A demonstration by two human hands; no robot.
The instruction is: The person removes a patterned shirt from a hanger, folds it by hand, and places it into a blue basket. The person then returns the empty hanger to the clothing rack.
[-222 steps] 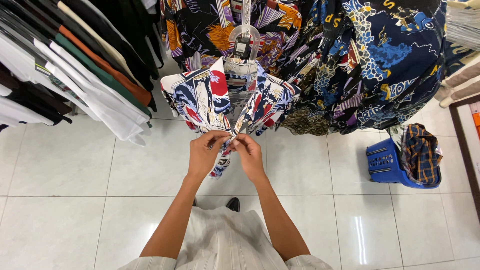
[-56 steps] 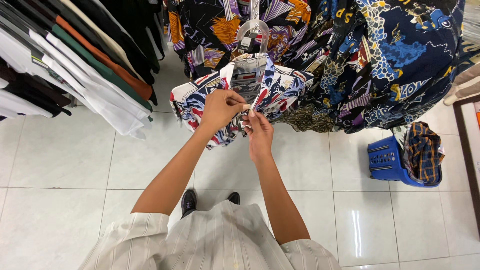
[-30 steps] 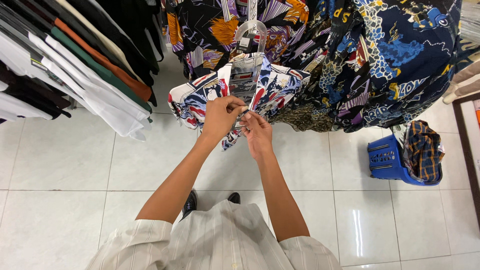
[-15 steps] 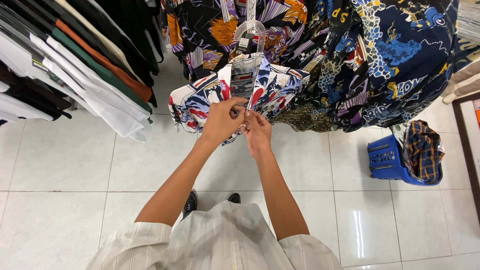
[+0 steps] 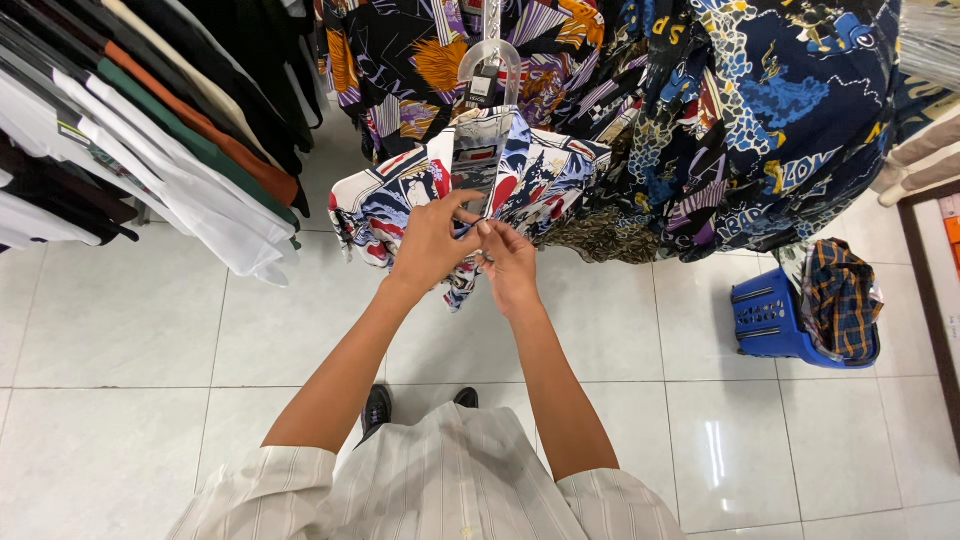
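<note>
A short-sleeved printed shirt (image 5: pixel 540 175) in white, red and blue hangs from a clear plastic hanger (image 5: pixel 488 60) in front of me. My left hand (image 5: pixel 432 240) pinches the shirt's front edge near the middle of its chest. Right beside it, my right hand (image 5: pixel 510 262) grips the opposite front edge, fingertips almost touching those of the left. Both hands meet at the shirt's opening, where a button would sit; the button itself is too small to make out.
Dark patterned shirts (image 5: pixel 760 110) crowd the rail behind and to the right. A rack of plain shirts (image 5: pixel 150 140) in white, green, orange and black hangs at the left. A blue basket (image 5: pixel 775 320) holding a plaid garment stands on the white tiled floor (image 5: pixel 130 340).
Since the earliest frame my hands have climbed from the shirt's lower hem to its chest. Over the last second they stay nearly still, fingers working at the same spot.
</note>
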